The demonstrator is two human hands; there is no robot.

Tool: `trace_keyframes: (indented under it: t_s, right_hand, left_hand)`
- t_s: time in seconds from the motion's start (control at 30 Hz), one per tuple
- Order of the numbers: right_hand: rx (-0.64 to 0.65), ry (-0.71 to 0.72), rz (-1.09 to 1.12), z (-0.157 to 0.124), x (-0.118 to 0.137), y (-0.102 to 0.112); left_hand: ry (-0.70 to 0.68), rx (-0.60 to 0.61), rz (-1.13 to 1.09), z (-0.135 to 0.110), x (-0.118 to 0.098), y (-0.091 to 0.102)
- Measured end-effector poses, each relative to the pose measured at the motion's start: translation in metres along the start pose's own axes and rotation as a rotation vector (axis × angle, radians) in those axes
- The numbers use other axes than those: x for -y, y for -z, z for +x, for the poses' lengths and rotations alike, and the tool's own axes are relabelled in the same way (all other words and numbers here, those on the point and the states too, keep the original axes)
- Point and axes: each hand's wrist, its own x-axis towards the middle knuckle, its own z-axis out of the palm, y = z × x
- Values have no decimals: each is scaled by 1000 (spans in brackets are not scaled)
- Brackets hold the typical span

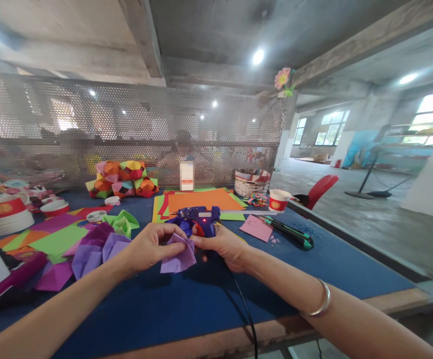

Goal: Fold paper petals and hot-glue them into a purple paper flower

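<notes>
Both my hands meet over the blue table (pixel 171 304) on a folded purple paper piece (pixel 179 257). My left hand (pixel 151 247) pinches its upper left part with closed fingers. My right hand (pixel 222 244) grips its right side, fingers curled, a silver bangle on that wrist. Just behind the hands lies a blue glue gun (pixel 196 219) with a small red light, its black cord running toward me.
Folded purple and green paper shapes (pixel 100 244) lie at left, coloured sheets (pixel 201 202) behind, a multicoloured paper ball cluster (pixel 122 179) farther back. A green-black utility knife (pixel 291 233), pink paper (pixel 256 228), red paper cup (pixel 278 200) and basket (pixel 252 182) sit at right. Perforated metal screen behind.
</notes>
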Motion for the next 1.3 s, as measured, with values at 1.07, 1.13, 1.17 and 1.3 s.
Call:
trace_keyframes:
  t_s: [1.07, 1.13, 1.17, 1.3]
  right_hand:
    - [-157, 260, -608, -2, -6, -2]
    - [-183, 318, -700, -2, -8, -1]
    - [-201, 346, -742, -3, -9, -1]
    - [-272, 390, -860, -6, -8, -4]
  left_hand:
    - [59, -92, 43, 2, 2, -8]
    - [101, -52, -12, 2, 4, -8]
    - [123, -35, -41, 2, 4, -9]
    - [180, 11, -110, 2, 1, -9]
